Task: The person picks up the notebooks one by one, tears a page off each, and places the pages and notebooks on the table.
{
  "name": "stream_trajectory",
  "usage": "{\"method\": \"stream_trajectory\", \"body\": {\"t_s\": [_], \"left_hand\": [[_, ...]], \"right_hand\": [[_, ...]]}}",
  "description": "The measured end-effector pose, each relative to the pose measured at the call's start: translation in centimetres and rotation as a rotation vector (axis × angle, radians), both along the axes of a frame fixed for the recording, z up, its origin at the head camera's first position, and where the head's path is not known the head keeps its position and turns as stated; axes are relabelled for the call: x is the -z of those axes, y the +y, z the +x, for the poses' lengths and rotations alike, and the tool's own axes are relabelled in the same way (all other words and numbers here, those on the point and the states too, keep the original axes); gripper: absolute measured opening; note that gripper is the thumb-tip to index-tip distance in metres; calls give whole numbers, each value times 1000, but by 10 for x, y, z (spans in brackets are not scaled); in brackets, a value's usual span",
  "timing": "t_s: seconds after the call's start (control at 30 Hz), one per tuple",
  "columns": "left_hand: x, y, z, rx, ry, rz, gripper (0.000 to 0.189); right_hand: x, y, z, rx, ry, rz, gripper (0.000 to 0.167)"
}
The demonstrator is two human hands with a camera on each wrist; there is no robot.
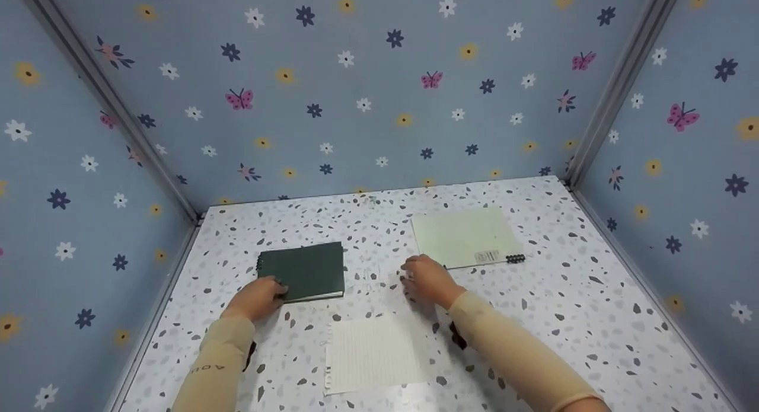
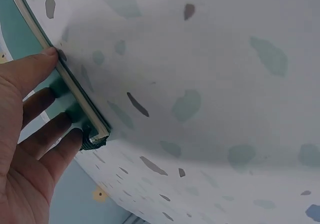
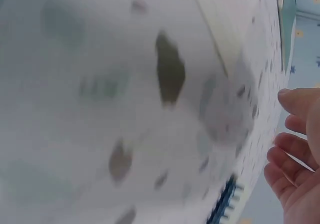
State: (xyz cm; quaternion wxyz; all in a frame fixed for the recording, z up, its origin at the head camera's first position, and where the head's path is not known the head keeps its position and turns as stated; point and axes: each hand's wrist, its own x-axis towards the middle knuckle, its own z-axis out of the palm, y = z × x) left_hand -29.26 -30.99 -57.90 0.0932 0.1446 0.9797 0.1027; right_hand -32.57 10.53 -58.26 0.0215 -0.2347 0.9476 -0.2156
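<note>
A dark green spiral notebook [image 1: 308, 272] lies at the left of the table. My left hand [image 1: 258, 297] grips its near left corner; in the left wrist view the thumb [image 2: 40, 67] is on the page edge and the other fingers lie against the cover. My right hand [image 1: 431, 281] holds nothing, its fingers loosely bent, by the near left corner of a pale green notebook [image 1: 462, 237]. In the right wrist view the fingers are apart from the black spiral binding [image 3: 225, 201]. Between my forearms lies a torn-out lined sheet [image 1: 376, 354].
The speckled white table [image 1: 367, 222] is bounded by blue flowered panels [image 1: 367, 92] at the back and both sides. Metal posts [image 1: 616, 86] stand at the back corners. The sheet's ragged edge faces left.
</note>
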Motion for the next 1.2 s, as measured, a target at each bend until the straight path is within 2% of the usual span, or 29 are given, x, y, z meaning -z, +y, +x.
{"method": "stream_trajectory", "body": {"t_s": [0.17, 0.33, 0.5, 0.6, 0.7, 0.87, 0.93, 1.0, 1.1, 1.2], "left_hand": [[3, 6, 3, -29, 22, 0, 32], [1, 24, 5, -48, 36, -3, 41], [-2, 54, 3, -35, 90, 68, 44], [-4, 76, 1, -12, 121, 129, 42], [-6, 98, -1, 11, 142, 191, 41], [-9, 134, -4, 74, 145, 225, 39], [-10, 148, -5, 106, 145, 221, 39], [-11, 161, -6, 133, 145, 228, 38], [-12, 179, -7, 159, 131, 223, 37], [-12, 195, -8, 170, 112, 208, 37]], "right_hand": [[-13, 42, -13, 81, 5, 5, 43], [-20, 89, -24, 146, 1, 27, 49], [-19, 133, -33, 217, -12, 55, 52], [-16, 156, -36, 270, -62, 67, 54], [-12, 177, -36, 316, -123, 65, 56], [-3, 204, -32, 391, -190, 42, 58], [1, 212, -29, 413, -204, 37, 53], [4, 218, -26, 426, -216, 29, 41], [7, 224, -22, 408, -204, 37, 28], [7, 225, -20, 375, -176, 55, 24]]}}
